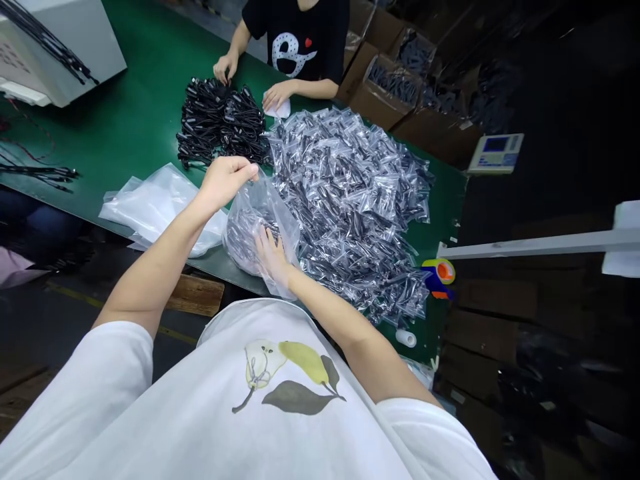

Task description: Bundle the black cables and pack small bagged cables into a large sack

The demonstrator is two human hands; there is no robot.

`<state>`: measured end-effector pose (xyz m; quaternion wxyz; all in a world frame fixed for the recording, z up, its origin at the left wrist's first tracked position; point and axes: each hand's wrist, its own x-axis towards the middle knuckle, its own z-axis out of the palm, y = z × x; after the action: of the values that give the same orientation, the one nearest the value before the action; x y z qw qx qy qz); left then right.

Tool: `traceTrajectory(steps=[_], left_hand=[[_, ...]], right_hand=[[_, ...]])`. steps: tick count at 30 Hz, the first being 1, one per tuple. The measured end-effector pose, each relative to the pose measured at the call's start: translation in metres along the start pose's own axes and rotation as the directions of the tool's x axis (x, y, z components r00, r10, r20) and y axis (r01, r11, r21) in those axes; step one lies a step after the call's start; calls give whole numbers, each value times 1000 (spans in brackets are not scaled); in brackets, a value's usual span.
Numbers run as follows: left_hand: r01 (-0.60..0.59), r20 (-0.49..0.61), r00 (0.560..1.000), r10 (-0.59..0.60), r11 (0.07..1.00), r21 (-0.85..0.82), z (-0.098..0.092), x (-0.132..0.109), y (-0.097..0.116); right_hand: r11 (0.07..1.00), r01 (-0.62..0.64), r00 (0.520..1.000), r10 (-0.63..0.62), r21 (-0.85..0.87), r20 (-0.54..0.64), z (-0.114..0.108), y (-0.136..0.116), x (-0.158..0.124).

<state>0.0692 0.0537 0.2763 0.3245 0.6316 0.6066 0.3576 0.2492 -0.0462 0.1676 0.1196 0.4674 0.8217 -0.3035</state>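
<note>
My left hand (230,181) is closed on the upper rim of a large clear plastic bag (241,243) and holds it up at the front edge of the table. Several small packets with dark contents show through the bag's wall. My right hand (273,255) is at the bag's mouth, its fingers spread against the packets inside. Just right of the bag lies a big heap of small clear zip bags (350,193), each with a dark cable-like item in it. Flat clear plastic bags (157,200) lie to the left, under my left forearm.
Across the green table (145,87), a co-worker in a black shirt (327,47) has both hands by a pile of black cables (217,123). A tape dispenser (440,275) and a white roll (405,338) sit at the right edge. A grey machine (75,53) stands far left.
</note>
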Motion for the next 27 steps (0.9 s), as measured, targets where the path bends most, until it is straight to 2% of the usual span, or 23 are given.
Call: traceTrajectory(steps=[3, 5, 7, 9, 14, 18, 25, 27], left_hand=[[41, 30, 999, -41, 999, -6, -4, 0, 3], [117, 71, 991, -114, 992, -48, -8, 1, 2], [92, 70, 994, -88, 993, -67, -9, 3, -1], [61, 67, 996, -55, 994, -87, -9, 6, -4], [26, 75, 997, -17, 992, -120, -2, 8, -7], [9, 81, 997, 0, 994, -109, 1, 12, -8], [-52, 140, 989, 45, 998, 48, -1, 26, -14], [-74, 184, 982, 49, 989, 127, -8, 27, -13]], right_hand=[[999, -5, 1000, 5, -35, -2, -16, -2, -5], [998, -2, 1000, 1, -65, -18, -30, 0, -14], [995, -18, 998, 12, -96, -58, -43, 7, -30], [992, -34, 994, 21, -118, -109, -55, 16, -53], [996, 24, 993, -33, -82, -110, -76, 34, -124], [994, 103, 980, -98, 24, -171, -73, 38, -155], [983, 28, 960, -77, -184, -270, -42, 44, -151], [977, -10, 934, -67, -214, -351, -40, 48, -150]])
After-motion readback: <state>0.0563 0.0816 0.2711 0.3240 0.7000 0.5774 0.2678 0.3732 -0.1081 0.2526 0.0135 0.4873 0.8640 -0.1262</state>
